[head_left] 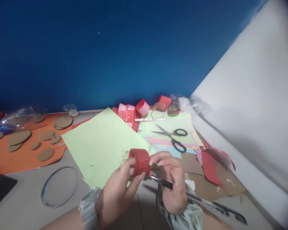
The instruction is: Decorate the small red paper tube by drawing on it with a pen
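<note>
My left hand (121,188) holds a small red ribbed paper ring (140,162), its fingers inside the near opening and its thumb outside. At the ring's right edge are the fingertips of my right hand (171,179). A black-gripped pen (166,184) is tucked in the lower fingers of that hand, tip pointing left under the ring; a clear shaft and black cap extend to the lower right. Behind the ring lies a light green paper sheet (100,140). Black-handled scissors (172,136) rest open on papers beyond my right hand.
Cardboard discs (45,154) lie on orange paper (4,156) at left. Near them are a round hoop (60,187), a dark flat object (1,188) and a clear plastic bottle (24,118). Red paper rings (143,107) and a marker (148,119) sit by the blue wall (98,57).
</note>
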`<action>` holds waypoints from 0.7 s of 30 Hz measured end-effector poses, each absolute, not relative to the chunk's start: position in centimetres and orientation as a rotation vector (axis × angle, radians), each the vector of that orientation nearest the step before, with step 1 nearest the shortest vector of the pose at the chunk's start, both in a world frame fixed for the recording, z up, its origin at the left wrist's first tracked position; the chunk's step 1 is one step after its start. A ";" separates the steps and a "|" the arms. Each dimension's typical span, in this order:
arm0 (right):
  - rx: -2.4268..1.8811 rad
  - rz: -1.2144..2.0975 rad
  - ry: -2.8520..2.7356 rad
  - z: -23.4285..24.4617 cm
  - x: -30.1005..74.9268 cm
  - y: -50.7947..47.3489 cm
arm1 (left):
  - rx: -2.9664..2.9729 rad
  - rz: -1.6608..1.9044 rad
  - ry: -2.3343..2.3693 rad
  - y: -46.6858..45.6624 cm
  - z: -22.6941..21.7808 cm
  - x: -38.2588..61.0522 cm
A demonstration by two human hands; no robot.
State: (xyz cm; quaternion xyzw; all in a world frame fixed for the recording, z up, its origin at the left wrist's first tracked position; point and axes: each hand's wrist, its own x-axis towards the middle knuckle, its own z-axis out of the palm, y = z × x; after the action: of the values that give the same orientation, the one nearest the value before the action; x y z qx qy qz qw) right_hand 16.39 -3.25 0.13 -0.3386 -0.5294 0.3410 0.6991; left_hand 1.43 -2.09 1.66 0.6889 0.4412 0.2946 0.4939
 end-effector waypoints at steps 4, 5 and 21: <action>-0.775 0.772 -1.229 -0.2 16.6 -3.2 | 1.565 0.737 1.037 -1.8 1.6 1.4; -0.793 0.756 -1.234 -0.3 16.7 -3.2 | 1.564 0.731 1.033 -1.7 1.7 1.4; -0.806 0.698 -1.218 -0.4 16.8 -2.9 | 1.741 0.662 1.036 -1.6 1.9 1.5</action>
State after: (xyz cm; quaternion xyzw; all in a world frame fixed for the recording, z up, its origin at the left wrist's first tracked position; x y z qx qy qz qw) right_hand 16.84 -2.93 -0.40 -0.3602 -0.5448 0.3123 0.6898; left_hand 1.48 -1.56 1.93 0.7149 0.4252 0.2720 0.4838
